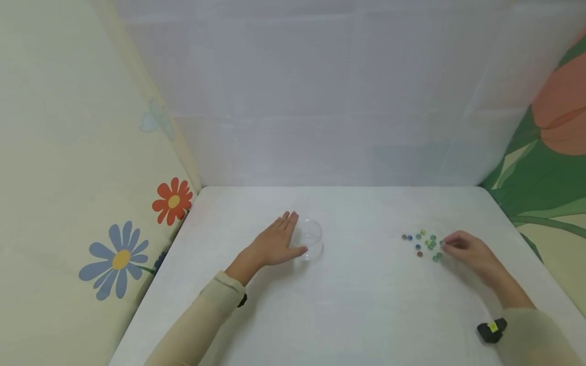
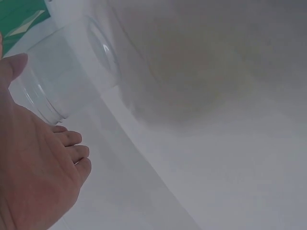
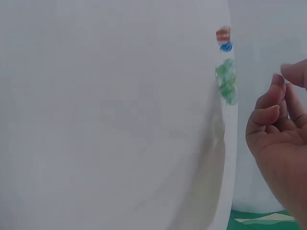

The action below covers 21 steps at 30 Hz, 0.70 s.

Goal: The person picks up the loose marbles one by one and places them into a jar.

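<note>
A clear, see-through jar (image 1: 313,239) stands on the white table beside my left hand (image 1: 276,241). That hand has its fingers (image 1: 289,219) straight and its thumb spread, with the jar between them on the palm side. In the left wrist view the jar (image 2: 72,67) shows a ridged rim near the fingers. At the right, a loose group of small glass marbles (image 1: 431,247) lies in green, blue, yellow and brownish red. My right hand (image 1: 471,251) is at their right edge, fingertips close to one green marble (image 1: 441,242). Its fingers bend loosely, nothing showing between them in the right wrist view.
The white-covered table (image 1: 357,305) meets a white cloth backdrop (image 1: 320,101) at the back. A cream side cloth with printed flowers (image 1: 121,259) hangs at the left, and one with big green leaves (image 1: 549,188) at the right.
</note>
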{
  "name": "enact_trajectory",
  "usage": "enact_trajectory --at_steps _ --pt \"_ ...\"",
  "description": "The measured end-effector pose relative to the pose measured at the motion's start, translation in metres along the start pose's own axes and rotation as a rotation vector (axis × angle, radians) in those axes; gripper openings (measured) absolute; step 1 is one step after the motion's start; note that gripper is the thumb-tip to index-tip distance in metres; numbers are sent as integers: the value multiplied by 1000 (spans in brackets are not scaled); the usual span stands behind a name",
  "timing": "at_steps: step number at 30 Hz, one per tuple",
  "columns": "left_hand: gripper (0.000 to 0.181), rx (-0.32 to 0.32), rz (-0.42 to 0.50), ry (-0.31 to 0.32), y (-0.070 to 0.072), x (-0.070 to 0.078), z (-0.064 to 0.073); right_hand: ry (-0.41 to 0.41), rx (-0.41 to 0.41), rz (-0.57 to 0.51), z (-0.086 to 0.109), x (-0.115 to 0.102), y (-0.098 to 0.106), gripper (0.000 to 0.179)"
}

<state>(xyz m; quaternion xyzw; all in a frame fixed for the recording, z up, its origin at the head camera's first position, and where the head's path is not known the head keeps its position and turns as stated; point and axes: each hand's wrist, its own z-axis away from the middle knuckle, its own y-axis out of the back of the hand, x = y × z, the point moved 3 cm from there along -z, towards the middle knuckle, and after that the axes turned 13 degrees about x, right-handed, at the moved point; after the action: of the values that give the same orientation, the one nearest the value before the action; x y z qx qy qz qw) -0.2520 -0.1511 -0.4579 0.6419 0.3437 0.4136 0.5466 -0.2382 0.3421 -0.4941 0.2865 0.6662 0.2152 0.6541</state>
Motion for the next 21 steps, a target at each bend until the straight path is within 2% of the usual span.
enact_trajectory --at_steps 6,10,21 --pt "99 -2 16 12 -4 0 0 -40 -17 -103 6 -11 -10 36" --pt "99 10 22 9 -5 0 -1 -13 -7 -150 8 -18 -15 32" --pt "100 14 2 3 -6 -2 -2 -28 -31 -159 10 -28 -30 27"
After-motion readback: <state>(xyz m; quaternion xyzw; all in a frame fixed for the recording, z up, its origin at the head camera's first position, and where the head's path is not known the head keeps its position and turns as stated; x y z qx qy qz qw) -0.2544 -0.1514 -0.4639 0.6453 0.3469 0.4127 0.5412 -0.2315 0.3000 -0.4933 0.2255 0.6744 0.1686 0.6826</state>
